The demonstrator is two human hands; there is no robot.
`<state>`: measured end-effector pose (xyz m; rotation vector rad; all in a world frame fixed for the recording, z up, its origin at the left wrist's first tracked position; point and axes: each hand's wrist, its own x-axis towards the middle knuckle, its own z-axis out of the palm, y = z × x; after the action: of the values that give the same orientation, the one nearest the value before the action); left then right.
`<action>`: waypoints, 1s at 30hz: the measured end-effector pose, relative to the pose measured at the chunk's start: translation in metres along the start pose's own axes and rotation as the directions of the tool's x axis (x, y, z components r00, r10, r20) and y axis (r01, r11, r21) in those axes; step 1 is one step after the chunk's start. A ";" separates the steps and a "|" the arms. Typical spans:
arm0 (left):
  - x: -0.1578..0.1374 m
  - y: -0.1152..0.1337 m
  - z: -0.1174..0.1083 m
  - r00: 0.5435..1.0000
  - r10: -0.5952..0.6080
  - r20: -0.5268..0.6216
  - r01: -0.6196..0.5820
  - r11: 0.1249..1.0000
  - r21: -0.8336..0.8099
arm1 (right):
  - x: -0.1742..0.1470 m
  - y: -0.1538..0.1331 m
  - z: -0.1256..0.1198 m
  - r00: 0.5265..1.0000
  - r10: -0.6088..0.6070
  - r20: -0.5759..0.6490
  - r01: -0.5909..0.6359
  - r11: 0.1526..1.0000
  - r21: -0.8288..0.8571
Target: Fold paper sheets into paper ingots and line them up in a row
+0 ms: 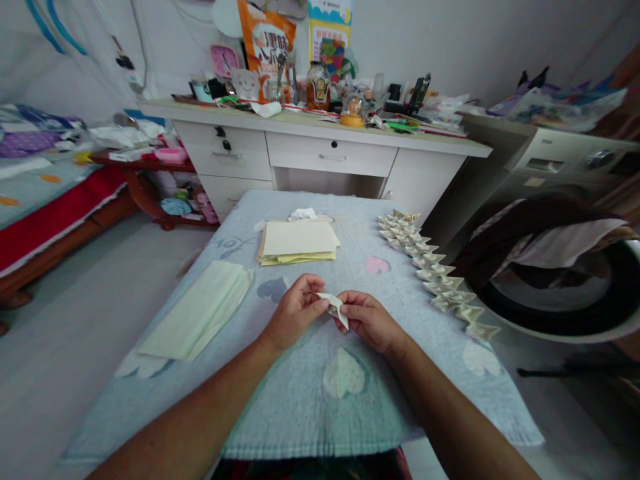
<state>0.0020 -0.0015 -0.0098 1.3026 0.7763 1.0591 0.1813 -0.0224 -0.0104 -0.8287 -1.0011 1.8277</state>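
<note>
Both hands pinch a small folded piece of pale paper [335, 304] above the middle of the cloth-covered table [300, 413]. My left hand [299, 308] grips its left end between thumb and fingers. On its right side, my right hand [369, 320] is closed the same way. Just beyond the hands lies a stack of cream and yellow paper sheets [300, 239]. To the left is a pile of pale green paper [200, 310]. Folded paper boats [435, 270] stand in a long row along the table's right side.
A white desk [230, 150] crowded with jars and packets stands behind the table. At right, a washing machine [550, 267] has its door open with clothes in it. A bed [45, 200] and a low wooden stand [150, 177] are at left. Crumpled white tissue [303, 214] lies behind the sheets.
</note>
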 end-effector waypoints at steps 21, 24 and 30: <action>0.007 0.000 -0.005 0.976 -0.097 -0.195 0.118 0.988 0.102 | 0.001 0.002 0.003 0.924 -0.354 -0.142 0.259 0.856 -0.447; 0.006 0.002 -0.004 0.976 -0.115 -0.186 0.137 0.984 0.110 | 0.003 0.005 -0.001 0.889 -0.423 -0.178 0.237 0.755 -0.611; 0.004 0.006 -0.003 0.979 -0.130 -0.155 0.157 0.971 0.182 | 0.004 0.005 -0.005 0.809 -0.579 -0.097 0.217 0.448 -0.867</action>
<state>-0.0004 0.0028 -0.0038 1.3212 1.0877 0.9854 0.1827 -0.0189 -0.0175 -1.2917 -1.6538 0.6191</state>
